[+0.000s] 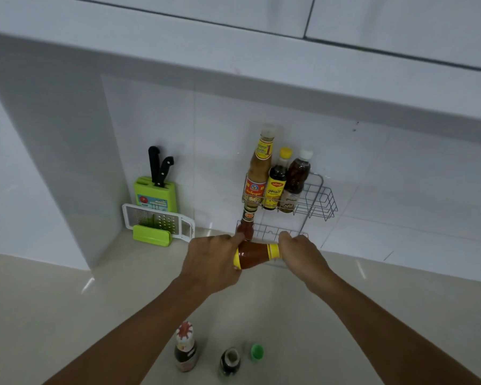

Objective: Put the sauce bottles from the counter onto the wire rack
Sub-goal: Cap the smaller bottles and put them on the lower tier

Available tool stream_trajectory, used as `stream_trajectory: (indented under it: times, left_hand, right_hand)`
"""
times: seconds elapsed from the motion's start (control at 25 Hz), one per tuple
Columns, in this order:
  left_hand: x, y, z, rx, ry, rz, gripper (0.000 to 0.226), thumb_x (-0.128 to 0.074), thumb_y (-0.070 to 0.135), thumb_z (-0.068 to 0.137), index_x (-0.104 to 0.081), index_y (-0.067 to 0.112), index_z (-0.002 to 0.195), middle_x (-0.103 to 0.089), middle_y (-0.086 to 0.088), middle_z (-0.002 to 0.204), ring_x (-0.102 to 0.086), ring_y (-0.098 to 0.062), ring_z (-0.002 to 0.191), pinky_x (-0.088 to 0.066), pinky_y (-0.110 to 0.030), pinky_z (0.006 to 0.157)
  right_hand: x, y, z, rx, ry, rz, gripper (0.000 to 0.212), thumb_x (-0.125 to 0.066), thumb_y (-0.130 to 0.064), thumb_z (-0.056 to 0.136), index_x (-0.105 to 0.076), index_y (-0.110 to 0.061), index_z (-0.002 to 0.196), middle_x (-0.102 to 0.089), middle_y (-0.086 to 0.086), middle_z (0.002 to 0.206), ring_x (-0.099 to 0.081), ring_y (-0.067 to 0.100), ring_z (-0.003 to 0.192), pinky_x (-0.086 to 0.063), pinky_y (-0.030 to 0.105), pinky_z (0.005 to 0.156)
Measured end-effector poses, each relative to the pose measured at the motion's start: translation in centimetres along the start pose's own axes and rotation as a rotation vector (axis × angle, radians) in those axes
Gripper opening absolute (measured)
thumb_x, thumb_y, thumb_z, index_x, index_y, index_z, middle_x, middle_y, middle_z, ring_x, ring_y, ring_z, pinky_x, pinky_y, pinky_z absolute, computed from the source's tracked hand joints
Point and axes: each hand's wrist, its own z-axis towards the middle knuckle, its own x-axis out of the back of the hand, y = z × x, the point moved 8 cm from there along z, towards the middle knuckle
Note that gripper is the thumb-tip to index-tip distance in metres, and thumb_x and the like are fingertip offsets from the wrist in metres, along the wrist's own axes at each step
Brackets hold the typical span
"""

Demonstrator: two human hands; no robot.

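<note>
Gripping one red sauce bottle (253, 255) sideways, left hand (211, 262) and right hand (303, 255).

Free rack (321, 201) space right of bottles (278, 179)

Reds, yellows, greens on beige
Red sauce bottle (252, 255) with yellow bands; lime-green knife block (155, 194); silver wire rack (315, 201); beige worktop (67, 315).

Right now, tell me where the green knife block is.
The green knife block stands on the counter at left, against the tiled back wall. The white grater leans just in front of it, and the wire rack hangs off to its right.
</note>
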Motion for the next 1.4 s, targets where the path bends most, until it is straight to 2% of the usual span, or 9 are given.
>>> stream_trajectory:
  times: [0.08, 0.2, 0.32, 0.44, 0.64, 0.88, 1.04, 1.2, 1.4]
  left_hand:
    - [-0.3, 0.0, 0.4, 0.023, -0.064, -0.104, 0.045, -0.065, 0.045, 0.061, -0.054, 0.035, 0.103, -0.072, 0.003, 0.088, -0.069, -0.022, 0.079, -0.050, -0.030, 0.065]
    - [-2.4, 0.5, 0.2, 0.121, -0.481, -0.858, 0.041, -0.078, 0.024, 0.059, -0.062, 0.034, 0.096, -0.069, 0.000, 0.075, -0.065, -0.018, 0.062, -0.053, -0.031, 0.058]
    - [-3.0, 2.0, -0.8, 0.020, -0.770, -1.062, 0.036, -0.076, 0.000, 0.063, -0.064, 0.011, 0.095, -0.064, -0.010, 0.070, -0.062, -0.024, 0.058, -0.054, -0.035, 0.062]
    - [-3.8, 1.8, -0.8, 0.002, -0.691, -0.909, 0.045, -0.078, 0.015, 0.062, -0.063, 0.019, 0.104, -0.066, -0.005, 0.077, -0.064, -0.021, 0.065, -0.054, -0.027, 0.055]
    - [-1.4, 1.8, -0.3, -0.114, 0.014, -0.020, 0.051, -0.069, 0.044, 0.062, -0.058, 0.035, 0.111, -0.074, 0.004, 0.096, -0.071, -0.021, 0.084, -0.051, -0.030, 0.069]
    - [-5.6, 0.7, -0.3, 0.131, -0.522, -0.740, 0.062, -0.079, 0.033, 0.054, -0.060, 0.040, 0.112, -0.069, 0.007, 0.087, -0.067, -0.015, 0.071, -0.056, -0.029, 0.061]
    - [-5.5, 2.7, -1.1, -0.023, -0.864, -0.921, 0.043, -0.079, 0.017, 0.055, -0.064, 0.026, 0.095, -0.066, 0.000, 0.079, -0.067, -0.018, 0.074, -0.056, -0.034, 0.068]
    - [-5.4, 1.7, 0.4, -0.012, -0.647, -0.756, 0.050, -0.080, 0.025, 0.058, -0.060, 0.036, 0.103, -0.065, 0.010, 0.085, -0.065, -0.012, 0.076, -0.054, -0.028, 0.065]
    - [-0.9, 2.6, 0.4, -0.081, 0.163, 0.021, 0.054, -0.079, 0.024, 0.048, -0.064, 0.030, 0.099, -0.071, 0.003, 0.079, -0.066, -0.023, 0.068, -0.048, -0.029, 0.061]
  right_hand:
    - [0.7, -0.1, -0.1, 0.070, -0.009, 0.108, 0.047, -0.032, -0.040, 0.104, -0.057, -0.010, 0.079, -0.064, 0.010, 0.081, -0.064, 0.034, 0.085, -0.048, 0.038, 0.077]
    - [3.9, -3.6, -1.9, 0.705, 0.284, -0.101, 0.044, -0.032, -0.048, 0.102, -0.060, -0.019, 0.082, -0.059, -0.007, 0.064, -0.057, 0.016, 0.058, -0.047, 0.032, 0.058]
    - [3.6, -4.1, -4.0, 1.108, 0.443, -0.198, 0.034, -0.042, -0.030, 0.095, -0.059, -0.011, 0.073, -0.051, -0.001, 0.060, -0.041, 0.016, 0.046, -0.034, 0.028, 0.043]
    - [2.6, -2.8, -3.5, 0.931, 0.501, -0.068, 0.036, -0.038, -0.027, 0.089, -0.045, -0.017, 0.055, -0.039, -0.003, 0.047, -0.031, 0.012, 0.042, -0.022, 0.021, 0.046]
    - [-1.5, 3.8, -1.1, -0.107, 0.116, 0.334, 0.045, -0.033, -0.034, 0.099, -0.051, -0.014, 0.064, -0.058, 0.009, 0.070, -0.055, 0.026, 0.070, -0.038, 0.032, 0.059]
    - [2.0, 0.2, -2.5, 0.629, 0.290, -0.167, 0.037, -0.032, -0.049, 0.102, -0.056, -0.024, 0.089, -0.050, -0.010, 0.060, -0.052, 0.008, 0.054, -0.039, 0.026, 0.052]
    - [2.0, -1.0, -2.7, 1.009, 0.284, -0.297, 0.035, -0.036, -0.039, 0.098, -0.052, -0.017, 0.074, -0.039, -0.010, 0.062, -0.040, 0.014, 0.048, -0.036, 0.030, 0.044]
    - [1.5, -1.2, -2.1, 0.728, 0.305, -0.038, 0.036, -0.029, -0.034, 0.088, -0.036, -0.021, 0.055, -0.039, 0.000, 0.049, -0.037, 0.017, 0.045, -0.025, 0.026, 0.046]
    - [-2.0, 4.6, -0.2, -0.124, 0.090, 0.523, 0.045, -0.033, -0.039, 0.097, -0.044, -0.014, 0.061, -0.045, 0.004, 0.058, -0.044, 0.021, 0.054, -0.030, 0.029, 0.050]
